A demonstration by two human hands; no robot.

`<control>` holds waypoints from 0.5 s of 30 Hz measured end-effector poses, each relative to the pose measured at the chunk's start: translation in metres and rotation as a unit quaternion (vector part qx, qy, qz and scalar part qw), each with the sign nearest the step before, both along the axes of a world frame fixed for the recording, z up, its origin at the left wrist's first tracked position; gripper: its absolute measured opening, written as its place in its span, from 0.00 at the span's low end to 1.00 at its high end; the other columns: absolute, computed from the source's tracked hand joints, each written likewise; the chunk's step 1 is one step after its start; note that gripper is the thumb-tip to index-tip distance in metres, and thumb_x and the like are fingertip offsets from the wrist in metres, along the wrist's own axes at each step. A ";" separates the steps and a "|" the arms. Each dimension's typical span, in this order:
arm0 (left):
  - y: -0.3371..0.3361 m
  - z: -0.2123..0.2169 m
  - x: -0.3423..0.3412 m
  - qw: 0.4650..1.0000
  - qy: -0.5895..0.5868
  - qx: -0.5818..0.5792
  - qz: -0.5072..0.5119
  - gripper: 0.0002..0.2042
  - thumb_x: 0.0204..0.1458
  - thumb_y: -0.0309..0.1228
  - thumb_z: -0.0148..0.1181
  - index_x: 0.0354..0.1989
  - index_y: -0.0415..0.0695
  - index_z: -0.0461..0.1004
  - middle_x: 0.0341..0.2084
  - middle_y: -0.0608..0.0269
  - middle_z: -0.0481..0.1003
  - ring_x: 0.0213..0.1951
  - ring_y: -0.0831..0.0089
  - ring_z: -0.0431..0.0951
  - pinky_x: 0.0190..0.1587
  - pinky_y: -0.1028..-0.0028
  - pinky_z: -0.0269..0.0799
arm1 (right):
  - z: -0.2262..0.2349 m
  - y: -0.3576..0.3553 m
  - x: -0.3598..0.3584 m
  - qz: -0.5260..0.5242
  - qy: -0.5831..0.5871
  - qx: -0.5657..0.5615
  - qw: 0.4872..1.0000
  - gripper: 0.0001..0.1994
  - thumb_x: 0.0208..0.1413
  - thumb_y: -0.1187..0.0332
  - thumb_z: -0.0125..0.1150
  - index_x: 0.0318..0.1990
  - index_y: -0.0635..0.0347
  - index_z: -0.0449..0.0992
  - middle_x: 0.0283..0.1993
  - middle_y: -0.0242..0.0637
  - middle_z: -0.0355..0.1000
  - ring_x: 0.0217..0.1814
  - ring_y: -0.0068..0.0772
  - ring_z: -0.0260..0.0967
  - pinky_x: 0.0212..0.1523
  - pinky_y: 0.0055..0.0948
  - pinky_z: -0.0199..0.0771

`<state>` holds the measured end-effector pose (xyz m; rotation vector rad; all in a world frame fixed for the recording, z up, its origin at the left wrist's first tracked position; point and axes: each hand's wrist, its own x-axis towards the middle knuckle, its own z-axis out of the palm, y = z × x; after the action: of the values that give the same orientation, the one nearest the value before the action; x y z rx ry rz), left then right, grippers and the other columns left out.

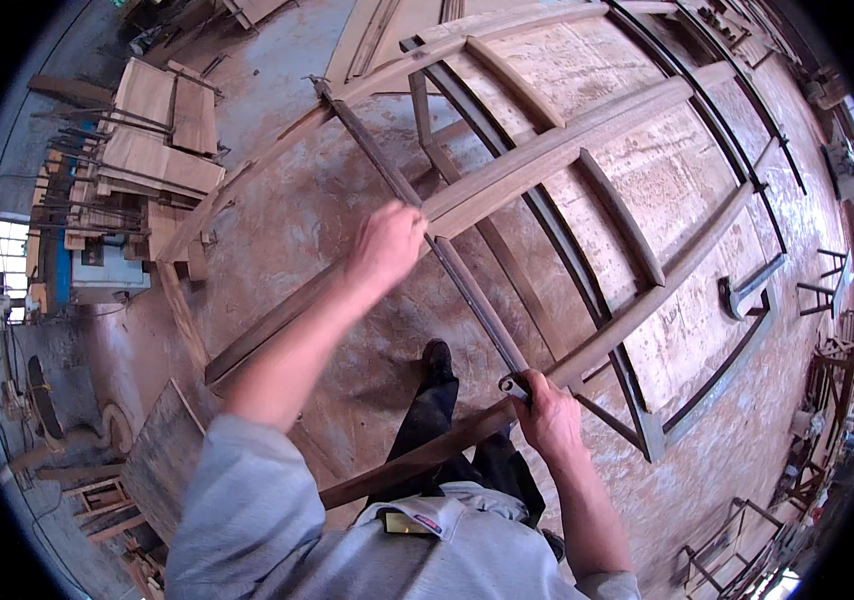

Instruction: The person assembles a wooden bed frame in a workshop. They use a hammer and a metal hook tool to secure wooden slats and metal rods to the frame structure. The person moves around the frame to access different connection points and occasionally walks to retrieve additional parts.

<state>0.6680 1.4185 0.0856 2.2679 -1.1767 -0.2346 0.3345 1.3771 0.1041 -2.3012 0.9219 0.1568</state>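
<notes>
A large wooden frame (547, 160) of long rails and short cross pieces stretches away in front of me. Across its near side runs a long dark metal bar clamp (477, 300), with a jaw at its far left end. My left hand (387, 243) is closed round the bar, beside the end of the middle rail. My right hand (549, 415) is closed on the clamp's near end, where a ring-shaped metal part (514, 384) shows next to the fingers. My right palm hides the rest of that end.
More dark bars (717, 110) lie across the frame's far side. Pale boards (662, 345) lie beneath it. Stacked wooden panels (162, 160) with clamps stand at the left. A small wooden frame (732, 545) sits at the lower right. My shoe (437, 362) is under the frame.
</notes>
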 end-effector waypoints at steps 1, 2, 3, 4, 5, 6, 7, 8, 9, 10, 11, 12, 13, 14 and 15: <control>0.013 -0.014 -0.015 0.995 0.096 0.011 0.029 0.13 0.56 0.37 0.52 0.25 0.41 0.74 0.23 0.56 0.75 0.26 0.61 0.76 0.32 0.61 0.73 | 0.002 0.000 0.001 0.007 -0.004 0.001 1.000 0.18 0.48 0.64 0.63 0.47 0.55 0.67 0.35 0.45 0.73 0.36 0.51 0.73 0.32 0.46 0.72; 0.030 -0.039 -0.036 0.929 0.339 0.112 0.100 0.17 0.55 0.43 0.54 0.23 0.41 0.71 0.18 0.61 0.74 0.22 0.69 0.75 0.26 0.66 0.73 | 0.004 0.000 0.005 0.016 -0.010 0.002 1.000 0.18 0.48 0.64 0.63 0.46 0.55 0.67 0.35 0.45 0.73 0.35 0.51 0.73 0.31 0.46 0.72; 0.035 -0.031 -0.070 0.867 0.483 0.088 0.080 0.20 0.56 0.48 0.55 0.22 0.42 0.69 0.19 0.64 0.74 0.21 0.76 0.74 0.22 0.71 0.71 | 0.005 0.000 0.004 0.015 -0.007 -0.001 1.000 0.18 0.48 0.64 0.63 0.46 0.55 0.67 0.34 0.45 0.73 0.35 0.51 0.74 0.31 0.46 0.72; 0.033 -0.015 -0.096 0.818 0.548 0.162 0.060 0.22 0.58 0.48 0.53 0.37 0.35 0.71 0.32 0.55 0.75 0.31 0.74 0.76 0.29 0.75 0.75 | 0.005 0.000 0.002 0.020 0.001 -0.015 1.000 0.17 0.48 0.64 0.63 0.45 0.55 0.67 0.33 0.45 0.73 0.33 0.50 0.74 0.29 0.46 0.72; 0.043 -0.032 -0.117 0.798 0.595 0.095 0.015 0.23 0.57 0.50 0.55 0.39 0.36 0.71 0.36 0.57 0.75 0.33 0.74 0.77 0.33 0.75 0.75 | 0.006 0.001 0.004 0.026 0.013 -0.019 0.999 0.17 0.48 0.63 0.63 0.45 0.56 0.67 0.33 0.45 0.73 0.33 0.50 0.74 0.29 0.46 0.72; 0.045 -0.034 -0.142 0.739 0.672 0.035 0.030 0.20 0.57 0.47 0.55 0.41 0.39 0.72 0.36 0.60 0.75 0.34 0.74 0.77 0.37 0.74 0.75 | 0.006 0.002 0.003 0.030 0.028 -0.022 0.999 0.18 0.48 0.63 0.63 0.44 0.56 0.67 0.33 0.45 0.74 0.32 0.50 0.74 0.29 0.46 0.73; 0.049 -0.051 -0.164 0.651 0.757 -0.025 0.041 0.15 0.59 0.43 0.54 0.42 0.42 0.73 0.36 0.63 0.76 0.35 0.76 0.77 0.37 0.74 0.74 | 0.007 0.003 0.002 0.037 0.043 -0.025 0.998 0.18 0.48 0.63 0.63 0.44 0.56 0.67 0.32 0.45 0.74 0.32 0.50 0.74 0.29 0.46 0.73; 0.050 -0.061 -0.187 0.657 0.751 -0.062 0.036 0.14 0.59 0.42 0.54 0.41 0.43 0.74 0.35 0.64 0.76 0.34 0.76 0.77 0.37 0.74 0.74 | 0.009 0.003 0.000 0.039 0.042 -0.029 0.998 0.18 0.48 0.63 0.62 0.44 0.56 0.66 0.32 0.45 0.74 0.32 0.50 0.74 0.29 0.46 0.73; 0.047 -0.058 -0.201 0.660 0.745 -0.095 0.026 0.13 0.59 0.41 0.53 0.40 0.44 0.74 0.34 0.65 0.77 0.34 0.76 0.77 0.36 0.74 0.74 | 0.010 0.005 -0.007 0.034 0.043 -0.033 0.998 0.18 0.48 0.63 0.62 0.44 0.56 0.66 0.32 0.45 0.74 0.32 0.49 0.74 0.29 0.45 0.73; 0.046 -0.058 -0.202 0.649 0.755 -0.086 0.032 0.12 0.59 0.40 0.54 0.40 0.44 0.74 0.33 0.65 0.77 0.34 0.76 0.78 0.36 0.74 0.74 | 0.011 0.006 -0.012 0.030 0.044 -0.037 0.998 0.18 0.48 0.62 0.62 0.44 0.56 0.66 0.32 0.45 0.74 0.33 0.49 0.75 0.29 0.45 0.73; 0.046 -0.057 -0.201 0.638 0.765 -0.076 0.039 0.12 0.59 0.40 0.54 0.39 0.44 0.75 0.32 0.65 0.77 0.33 0.76 0.78 0.36 0.73 0.74 | 0.012 0.004 -0.013 0.028 0.037 -0.035 0.998 0.17 0.48 0.62 0.62 0.44 0.57 0.66 0.32 0.45 0.74 0.33 0.49 0.75 0.29 0.45 0.73; 0.044 -0.051 -0.201 0.622 0.779 -0.061 0.043 0.12 0.59 0.40 0.54 0.38 0.44 0.75 0.31 0.65 0.77 0.33 0.75 0.78 0.36 0.73 0.74 | 0.014 0.002 -0.014 0.020 0.036 -0.031 0.999 0.17 0.48 0.62 0.62 0.43 0.57 0.66 0.32 0.45 0.74 0.33 0.49 0.75 0.29 0.45 0.74; 0.043 -0.045 -0.202 0.605 0.791 -0.064 0.055 0.12 0.59 0.40 0.54 0.37 0.44 0.75 0.30 0.64 0.78 0.32 0.73 0.78 0.36 0.72 0.74 | 0.015 0.002 -0.016 0.013 0.038 -0.023 0.999 0.17 0.48 0.61 0.62 0.43 0.57 0.67 0.32 0.45 0.74 0.33 0.49 0.75 0.29 0.45 0.74; 0.043 -0.048 -0.205 0.612 0.784 -0.081 0.060 0.12 0.59 0.40 0.53 0.37 0.44 0.75 0.30 0.63 0.78 0.33 0.73 0.79 0.36 0.72 0.75 | 0.016 0.001 -0.015 0.018 0.044 -0.025 0.999 0.17 0.49 0.61 0.62 0.42 0.57 0.66 0.32 0.45 0.74 0.33 0.49 0.75 0.29 0.45 0.74; 0.043 -0.051 -0.209 0.618 0.777 -0.099 0.062 0.13 0.59 0.41 0.53 0.36 0.43 0.75 0.30 0.63 0.78 0.34 0.72 0.79 0.37 0.72 0.75 | 0.022 -0.001 -0.013 0.029 0.067 -0.025 0.997 0.16 0.49 0.61 0.62 0.42 0.57 0.66 0.31 0.45 0.74 0.33 0.49 0.74 0.29 0.45 0.74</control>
<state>0.4587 1.4614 0.0347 1.0521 -0.0156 -1.5076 0.3219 1.3764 0.1259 -2.3890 0.9346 0.3204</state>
